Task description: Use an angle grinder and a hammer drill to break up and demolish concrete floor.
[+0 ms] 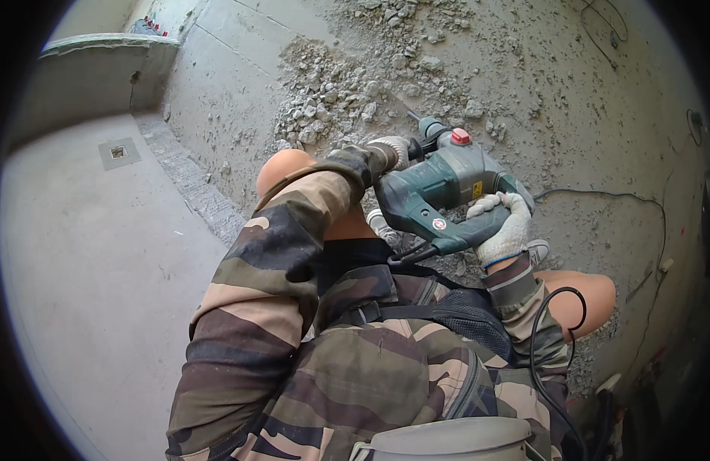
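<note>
A green and grey rotary hammer drill (pixel 443 184) with a red knob on top lies across the middle of the view, over my lap. Its bit points up and left at broken rubble (pixel 332 100) on the floor. My right hand (pixel 508 227), in a white knit glove, is closed around the rear handle. Also gloved, my left hand (pixel 397 150) wraps the black side handle near the front; the tool and sleeve hide part of its fingers. The bit's tip is hard to make out against the grey debris.
A low concrete wall (pixel 86 84) stands at the far left. Below it a pale floor holds a square drain (pixel 119 153), bordered by a rough strip (pixel 189 180). A black cable (pixel 616 192) runs over the floor at right. My bent knees flank the drill.
</note>
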`<move>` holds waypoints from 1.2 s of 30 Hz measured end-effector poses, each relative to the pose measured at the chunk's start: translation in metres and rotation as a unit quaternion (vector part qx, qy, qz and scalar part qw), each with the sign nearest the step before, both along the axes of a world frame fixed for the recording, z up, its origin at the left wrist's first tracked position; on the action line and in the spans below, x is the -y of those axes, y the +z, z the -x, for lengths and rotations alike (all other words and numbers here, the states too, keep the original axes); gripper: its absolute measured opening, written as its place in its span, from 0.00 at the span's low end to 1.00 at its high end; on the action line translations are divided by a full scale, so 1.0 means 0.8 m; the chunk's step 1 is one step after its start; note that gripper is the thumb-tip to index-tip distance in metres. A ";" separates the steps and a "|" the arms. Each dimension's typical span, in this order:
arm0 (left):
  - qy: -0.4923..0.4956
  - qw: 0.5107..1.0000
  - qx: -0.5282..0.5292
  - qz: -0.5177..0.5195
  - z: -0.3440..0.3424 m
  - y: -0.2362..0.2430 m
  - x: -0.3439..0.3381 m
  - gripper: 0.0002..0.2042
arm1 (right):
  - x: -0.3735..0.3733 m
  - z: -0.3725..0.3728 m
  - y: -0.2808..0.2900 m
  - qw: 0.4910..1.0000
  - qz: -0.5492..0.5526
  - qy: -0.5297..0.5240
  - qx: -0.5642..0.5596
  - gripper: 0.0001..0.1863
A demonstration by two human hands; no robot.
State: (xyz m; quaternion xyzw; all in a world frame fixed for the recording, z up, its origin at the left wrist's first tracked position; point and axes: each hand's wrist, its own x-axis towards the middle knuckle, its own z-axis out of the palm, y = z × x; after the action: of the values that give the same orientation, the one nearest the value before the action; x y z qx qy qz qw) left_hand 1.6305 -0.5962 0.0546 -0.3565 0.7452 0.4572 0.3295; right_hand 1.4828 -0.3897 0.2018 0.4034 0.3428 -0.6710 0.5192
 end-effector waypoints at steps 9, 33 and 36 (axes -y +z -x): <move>0.064 0.998 -0.017 -0.021 -0.029 -0.078 0.034 0.20 | 0.098 -0.014 0.020 0.994 0.017 0.077 -0.069 0.04; -0.083 0.976 0.109 0.169 0.028 -0.040 -0.003 0.18 | -0.082 0.010 -0.192 0.984 0.074 -0.060 0.150 0.06; -0.132 0.971 0.126 0.151 0.037 -0.037 -0.003 0.18 | -0.087 0.015 -0.203 0.986 0.032 -0.040 0.159 0.07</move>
State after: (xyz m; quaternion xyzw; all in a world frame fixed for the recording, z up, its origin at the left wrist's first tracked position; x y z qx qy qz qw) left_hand 1.6008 -0.5940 0.0249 -0.3551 0.7987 0.2427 0.4207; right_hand 1.4705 -0.3203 0.0393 0.5012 0.2178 -0.6296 0.5522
